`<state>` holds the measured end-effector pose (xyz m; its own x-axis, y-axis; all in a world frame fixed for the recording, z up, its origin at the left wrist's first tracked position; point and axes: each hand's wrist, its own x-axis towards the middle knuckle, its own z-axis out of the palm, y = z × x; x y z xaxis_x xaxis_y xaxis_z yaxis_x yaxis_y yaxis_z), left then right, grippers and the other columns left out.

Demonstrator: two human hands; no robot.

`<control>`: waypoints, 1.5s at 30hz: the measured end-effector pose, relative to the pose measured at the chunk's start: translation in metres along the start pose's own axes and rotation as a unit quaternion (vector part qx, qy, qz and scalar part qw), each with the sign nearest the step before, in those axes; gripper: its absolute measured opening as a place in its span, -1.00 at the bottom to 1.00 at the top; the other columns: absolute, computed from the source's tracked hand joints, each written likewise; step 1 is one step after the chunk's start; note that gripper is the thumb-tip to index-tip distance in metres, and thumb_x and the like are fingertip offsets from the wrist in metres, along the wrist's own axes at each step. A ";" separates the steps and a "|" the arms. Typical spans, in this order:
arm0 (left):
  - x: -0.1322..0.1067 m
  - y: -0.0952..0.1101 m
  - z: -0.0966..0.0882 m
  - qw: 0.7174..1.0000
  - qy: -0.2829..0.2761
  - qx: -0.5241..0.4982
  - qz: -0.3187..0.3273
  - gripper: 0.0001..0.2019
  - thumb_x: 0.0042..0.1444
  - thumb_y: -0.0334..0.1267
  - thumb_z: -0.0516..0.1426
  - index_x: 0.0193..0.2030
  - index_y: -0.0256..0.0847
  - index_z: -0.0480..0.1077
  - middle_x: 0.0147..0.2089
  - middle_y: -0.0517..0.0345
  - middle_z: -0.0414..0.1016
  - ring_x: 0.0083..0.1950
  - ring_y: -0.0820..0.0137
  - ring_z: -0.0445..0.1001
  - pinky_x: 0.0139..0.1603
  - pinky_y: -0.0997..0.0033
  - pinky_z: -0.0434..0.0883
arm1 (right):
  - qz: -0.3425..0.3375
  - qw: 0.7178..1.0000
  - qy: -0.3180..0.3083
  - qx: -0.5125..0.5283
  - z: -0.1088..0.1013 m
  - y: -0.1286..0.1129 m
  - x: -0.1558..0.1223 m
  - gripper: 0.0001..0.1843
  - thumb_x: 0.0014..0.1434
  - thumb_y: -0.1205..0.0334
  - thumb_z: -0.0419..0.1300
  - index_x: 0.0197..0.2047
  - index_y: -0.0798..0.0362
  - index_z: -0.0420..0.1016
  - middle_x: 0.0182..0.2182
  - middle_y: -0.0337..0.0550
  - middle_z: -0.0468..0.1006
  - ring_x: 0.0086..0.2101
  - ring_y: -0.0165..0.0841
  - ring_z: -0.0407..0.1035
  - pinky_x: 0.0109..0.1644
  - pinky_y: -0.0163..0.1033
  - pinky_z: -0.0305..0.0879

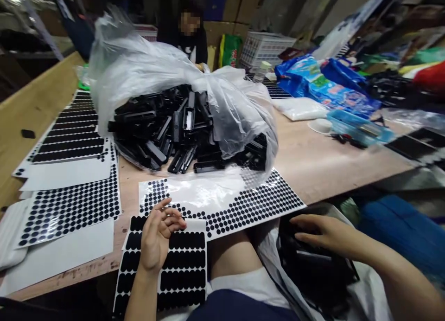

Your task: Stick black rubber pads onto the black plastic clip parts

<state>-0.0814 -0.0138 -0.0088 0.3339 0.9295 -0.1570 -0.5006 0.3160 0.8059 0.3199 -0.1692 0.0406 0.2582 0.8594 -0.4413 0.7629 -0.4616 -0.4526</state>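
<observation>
My left hand (158, 235) rests palm up over a sheet of black scalloped sticker strips (183, 260), its fingers loosely curled and apart, with nothing in them. Behind that sheet lies a white sheet of round black stickers (257, 205), partly bare of dots. My right hand (321, 230) hangs over a bag of black plastic pieces (309, 270) beside my leg, fingers stretched out and apart. A large clear plastic bag (146, 61) lies open on the table, full of black plastic parts (170, 126) whose exact kind I cannot make out.
Stacked sticker sheets (73, 205) lie at the left by a wooden board (34, 93). On the right are a blue plastic package (327, 84), a white packet (301, 108) and a light-blue tray (361, 126). A person (193, 38) sits across the table (313, 163).
</observation>
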 end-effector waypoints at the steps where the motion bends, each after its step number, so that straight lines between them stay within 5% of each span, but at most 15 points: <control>1: -0.001 0.000 0.000 1.000 0.001 -0.002 -0.001 -0.56 0.27 0.04 0.24 0.13 -0.21 0.43 -0.24 0.06 0.60 -0.29 0.28 0.62 -0.22 0.25 0.59 | -0.041 0.999 0.014 0.019 0.003 -0.011 0.010 -0.56 0.09 -0.14 0.29 -0.10 -0.02 0.71 -0.09 0.06 0.73 -0.08 0.08 0.62 0.07 0.08 0.53; 4: -0.004 0.001 0.003 1.000 0.007 -0.013 -0.005 -0.56 0.24 0.02 0.27 0.11 -0.24 0.43 -0.25 0.06 0.58 -0.31 0.31 0.59 -0.24 0.28 0.57 | -0.185 0.978 0.079 0.059 0.016 -0.074 0.048 -0.59 0.29 -0.10 0.17 -0.03 -0.02 0.64 -0.14 0.01 0.73 -0.12 -0.08 0.62 -0.01 -0.01 0.57; 6: -0.005 0.003 0.007 1.000 0.015 -0.024 -0.006 -0.56 0.22 0.00 0.29 0.09 -0.25 0.42 -0.27 0.08 0.58 -0.32 0.33 0.58 -0.26 0.31 0.56 | -0.295 0.943 0.152 0.006 0.027 -0.125 0.079 -0.61 0.33 0.10 0.13 0.15 -0.01 0.55 -0.06 0.02 0.69 -0.06 -0.09 0.60 0.03 0.04 0.56; 9: -0.007 0.004 0.011 0.999 0.027 -0.039 -0.002 -0.56 0.18 -0.01 0.32 0.06 -0.25 0.41 -0.28 0.11 0.57 -0.34 0.35 0.58 -0.27 0.33 0.55 | -0.384 0.903 0.178 -0.074 0.043 -0.195 0.129 -0.39 0.23 0.50 0.04 0.32 0.09 0.42 0.37 0.21 0.36 0.36 0.00 0.23 0.41 0.28 0.14; 11: -0.008 0.004 0.012 0.999 0.027 -0.043 -0.002 -0.55 0.16 -0.01 0.33 0.05 -0.25 0.40 -0.28 0.11 0.57 -0.35 0.35 0.59 -0.28 0.33 0.56 | -0.414 0.893 0.154 -0.091 0.050 -0.230 0.158 -0.33 0.16 0.61 0.03 0.30 0.08 0.46 0.44 0.18 0.24 0.45 0.02 0.02 0.49 0.36 -0.18; 13: -0.008 0.003 0.012 0.999 0.027 -0.045 -0.001 -0.55 0.16 -0.02 0.33 0.05 -0.25 0.40 -0.28 0.12 0.56 -0.36 0.35 0.59 -0.28 0.32 0.56 | -0.439 0.886 0.112 -0.101 0.053 -0.257 0.180 -0.42 0.09 0.63 0.12 0.13 0.08 0.59 0.33 0.17 0.43 0.40 0.04 0.14 0.50 0.35 -0.25; 15: -0.008 0.002 0.012 0.998 0.031 -0.052 0.002 -0.56 0.16 -0.03 0.33 0.06 -0.25 0.40 -0.27 0.12 0.56 -0.35 0.35 0.59 -0.27 0.33 0.56 | -0.452 0.884 0.072 -0.098 0.050 -0.274 0.189 -0.59 0.04 0.61 0.22 -0.10 0.08 0.67 0.05 0.14 0.66 0.22 0.05 0.40 0.47 0.32 -0.12; 17: -0.009 0.002 0.011 0.998 0.033 -0.062 0.002 -0.56 0.17 -0.02 0.33 0.05 -0.25 0.41 -0.25 0.11 0.55 -0.32 0.34 0.59 -0.27 0.33 0.57 | -0.454 0.887 0.052 -0.074 0.044 -0.281 0.184 -0.75 0.06 0.50 0.29 -0.18 0.09 0.66 -0.12 0.11 0.70 0.05 0.02 0.54 0.38 0.27 0.13; 20: -0.010 0.001 0.010 0.997 0.032 -0.075 -0.003 -0.57 0.17 -0.03 0.33 0.05 -0.24 0.44 -0.20 0.09 0.54 -0.24 0.30 0.61 -0.22 0.28 0.59 | -0.449 0.893 0.041 -0.003 0.036 -0.276 0.154 -0.69 0.24 0.20 0.27 0.02 0.10 0.60 -0.04 0.12 0.67 -0.04 -0.05 0.57 0.13 0.08 0.44; 23: -0.010 -0.001 0.009 0.995 0.035 -0.090 0.007 -0.55 0.20 0.00 0.31 0.13 -0.19 0.47 -0.01 0.02 0.55 -0.11 0.27 0.61 -0.17 0.29 0.59 | -0.385 0.892 -0.095 0.216 0.043 -0.262 0.115 -0.54 0.30 -0.06 0.24 0.14 0.04 0.54 -0.04 0.03 0.68 -0.11 -0.17 0.61 0.01 -0.03 0.53; 26: -0.010 -0.006 0.007 0.997 0.012 -0.074 0.011 -0.46 0.21 0.11 0.28 0.20 -0.19 0.48 0.09 -0.05 0.56 -0.04 0.26 0.59 -0.18 0.37 0.54 | -0.229 0.827 -0.265 0.440 0.064 -0.249 0.091 -0.50 0.09 -0.12 0.44 -0.01 0.01 0.63 -0.12 -0.03 0.70 -0.18 -0.22 0.62 -0.03 -0.06 0.55; 28: -0.010 -0.010 0.006 0.999 -0.022 -0.049 -0.001 -0.42 0.21 0.16 0.27 0.19 -0.24 0.51 0.03 -0.09 0.61 -0.04 0.22 0.60 -0.14 0.36 0.53 | -0.164 0.808 -0.292 0.485 0.079 -0.244 0.084 -0.49 -0.02 -0.09 0.52 -0.07 0.01 0.64 -0.18 -0.07 0.72 -0.24 -0.26 0.61 -0.08 -0.11 0.55; 36: -0.011 -0.011 0.005 1.000 -0.025 0.004 0.003 -0.48 0.18 -0.01 0.34 0.21 -0.22 0.54 0.05 -0.05 0.64 0.05 0.16 0.61 0.04 0.32 0.50 | -0.133 0.849 -0.212 0.466 0.085 -0.235 0.077 -0.48 -0.10 0.05 0.58 -0.07 -0.02 0.61 -0.10 -0.12 0.71 -0.18 -0.25 0.59 -0.15 -0.20 0.53; 41: -0.013 -0.006 0.002 0.996 -0.068 -0.047 0.022 -0.24 0.01 0.03 0.43 0.33 -0.16 0.42 0.20 -0.15 0.57 0.26 0.01 0.51 0.22 0.07 0.47 | -0.091 0.789 -0.120 0.595 0.087 -0.239 0.078 -0.60 -0.03 -0.08 0.51 -0.21 -0.06 0.57 -0.10 -0.13 0.69 -0.01 -0.17 0.56 0.11 0.01 0.51; 45: -0.009 -0.010 0.005 0.995 -0.092 -0.005 0.042 -0.20 -0.15 0.14 0.49 0.21 -0.18 0.49 0.30 -0.20 0.48 0.39 -0.06 0.37 0.33 0.01 0.38 | -0.120 0.751 -0.028 0.649 0.121 -0.253 0.059 -0.62 0.00 -0.02 0.49 -0.15 -0.12 0.55 -0.05 -0.15 0.67 0.09 -0.18 0.51 0.31 0.04 0.37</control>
<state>-0.0750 -0.0265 -0.0125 0.4305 0.9024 0.0188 -0.5405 0.2410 0.8061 0.0709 -0.0284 0.0355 0.1534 0.9580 -0.2424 -0.4457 -0.1519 -0.8822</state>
